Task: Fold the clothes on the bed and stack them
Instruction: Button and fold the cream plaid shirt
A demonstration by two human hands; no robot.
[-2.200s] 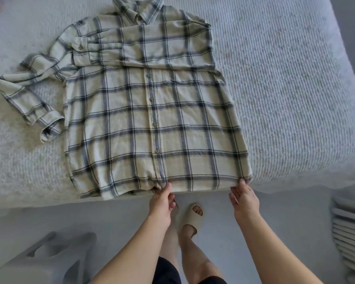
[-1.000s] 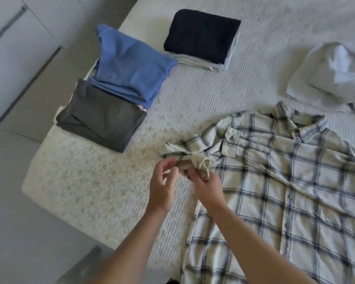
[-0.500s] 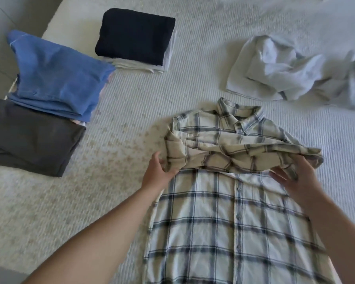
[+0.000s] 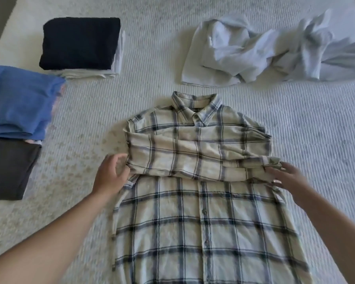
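Head view looks down on the bed (image 4: 193, 58), with its ribbed pale cover. Biggest on it is the plaid shirt (image 4: 203, 222), lying flat and buttoned at the near middle, collar away from the person. Both sleeves are already laid across the chest in a band, so the sleeve step looks done; the body is not yet folded up, and the shirt is not yet on a pile. Beyond it, near the far right, a pale blue garment (image 4: 264, 50) lies crumpled and unfolded, so it seems to be still waiting. Along the left edge sit the finished pieces: a blue folded item (image 4: 19, 101) partly over a dark grey one (image 4: 8, 169), and further back a black folded piece (image 4: 78, 44) on top of white ones. By this, the work looks well past halfway. The left hand (image 4: 111, 177) touches the left end of the sleeve band, fingers loosely curved. The right hand (image 4: 289, 177) rests spread, fingers straight, on the right end.
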